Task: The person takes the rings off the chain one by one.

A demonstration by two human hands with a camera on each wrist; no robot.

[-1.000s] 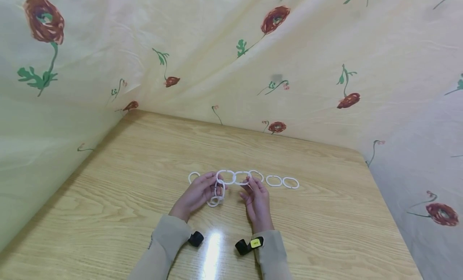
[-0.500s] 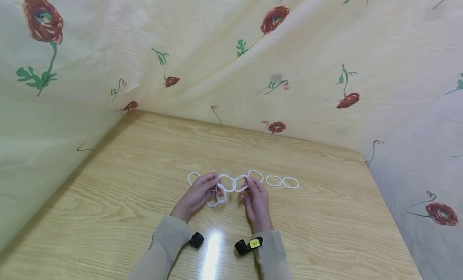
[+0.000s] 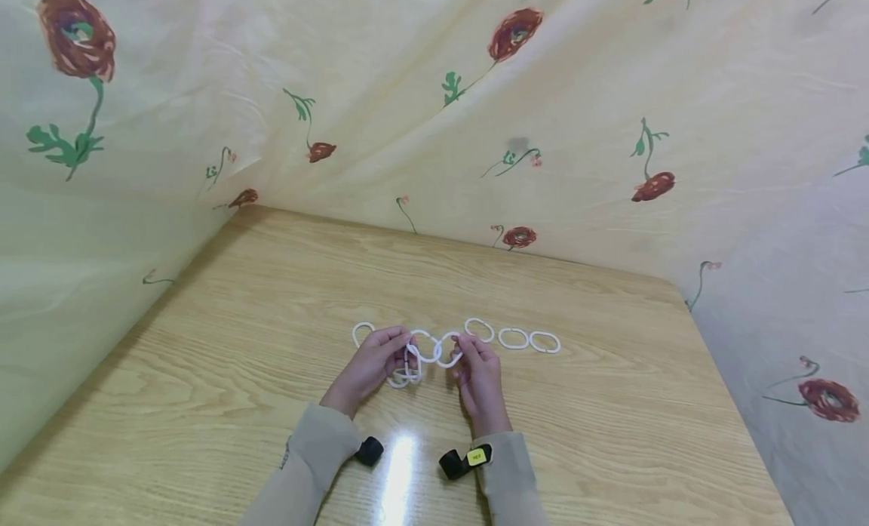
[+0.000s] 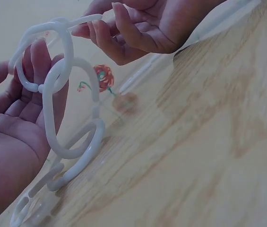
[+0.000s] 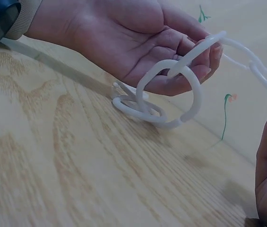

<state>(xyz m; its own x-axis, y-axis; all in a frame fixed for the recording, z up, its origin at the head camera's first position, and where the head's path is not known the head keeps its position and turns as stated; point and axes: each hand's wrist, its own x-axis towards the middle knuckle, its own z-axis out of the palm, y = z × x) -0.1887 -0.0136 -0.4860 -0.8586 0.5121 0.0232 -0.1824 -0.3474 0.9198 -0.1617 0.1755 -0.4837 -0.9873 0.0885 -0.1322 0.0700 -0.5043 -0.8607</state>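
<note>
Lowered since before — chain of white rings (image 3: pixel 426 351), which I see both hands pinching taut: left hand (image 3: pixel 370 365), right hand (image 3: pixel 478 375), over desk (image 3: pixel 611 420) — for linking.

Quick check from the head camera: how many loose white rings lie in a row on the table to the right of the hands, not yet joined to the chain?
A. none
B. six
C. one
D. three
D: three separate white rings lie side by side on the table just right of the right hand, apart from the chain held between both hands.
</note>
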